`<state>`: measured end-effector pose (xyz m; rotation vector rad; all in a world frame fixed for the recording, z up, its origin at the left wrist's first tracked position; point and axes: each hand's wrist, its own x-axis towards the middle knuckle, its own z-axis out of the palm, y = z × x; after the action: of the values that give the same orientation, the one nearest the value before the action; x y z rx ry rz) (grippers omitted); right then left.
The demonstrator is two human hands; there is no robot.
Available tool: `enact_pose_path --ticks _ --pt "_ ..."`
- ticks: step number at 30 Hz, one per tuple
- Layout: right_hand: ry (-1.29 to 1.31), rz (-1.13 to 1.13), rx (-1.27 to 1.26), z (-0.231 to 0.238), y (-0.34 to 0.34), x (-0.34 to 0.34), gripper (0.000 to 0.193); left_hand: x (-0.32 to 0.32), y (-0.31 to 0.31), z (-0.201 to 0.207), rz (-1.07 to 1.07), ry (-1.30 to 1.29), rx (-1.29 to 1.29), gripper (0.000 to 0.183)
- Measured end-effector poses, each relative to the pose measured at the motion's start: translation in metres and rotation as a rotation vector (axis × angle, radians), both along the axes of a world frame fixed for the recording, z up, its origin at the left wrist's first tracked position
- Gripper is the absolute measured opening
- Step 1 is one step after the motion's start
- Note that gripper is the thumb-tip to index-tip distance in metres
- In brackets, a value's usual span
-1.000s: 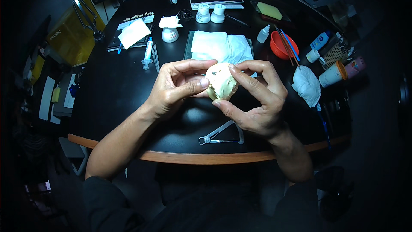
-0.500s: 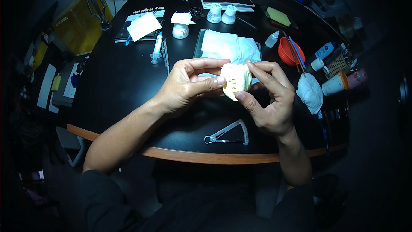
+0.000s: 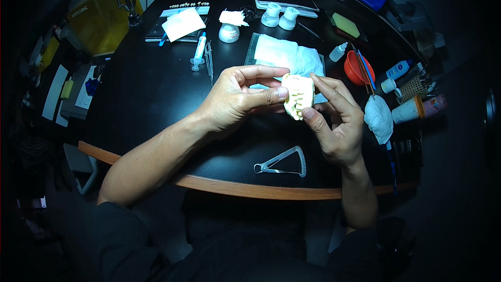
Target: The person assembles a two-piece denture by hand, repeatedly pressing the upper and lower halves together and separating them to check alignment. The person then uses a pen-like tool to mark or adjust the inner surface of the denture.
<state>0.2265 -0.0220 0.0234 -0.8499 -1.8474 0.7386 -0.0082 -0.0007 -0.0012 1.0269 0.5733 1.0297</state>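
Between my two hands, above the desk, is a cream-coloured dental cast with a row of teeth facing up at me. My left hand pinches its left side between thumb and fingers. On the other side, my right hand grips it with the thumb at the lower edge and the index finger near the top. Some fingertips are hidden behind the cast. A metal caliper gauge with a curved scale lies below the hands, close to the desk's front edge.
White tissue covers a glass plate behind the hands. To the left lie a syringe and metal tweezers. Jars stand farther back. At right are a red bowl, a dropper bottle and a white cloth bundle.
The cast has turned in my hands, so its row of teeth faces me more fully. Both hands keep their hold. The whole view has shifted slightly.
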Motion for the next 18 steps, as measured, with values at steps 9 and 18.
enact_pose_path --ticks 9,18 --pt "-0.036 0.001 0.093 -0.0043 0.0024 0.0024 0.056 0.0007 -0.0002 0.0027 0.01 0.006 0.031 0.049" --pt "0.001 0.049 -0.054 -0.0033 0.0016 0.0028 0.054 0.0022 0.0004 -0.0016 0.077 0.122 0.133 0.041"
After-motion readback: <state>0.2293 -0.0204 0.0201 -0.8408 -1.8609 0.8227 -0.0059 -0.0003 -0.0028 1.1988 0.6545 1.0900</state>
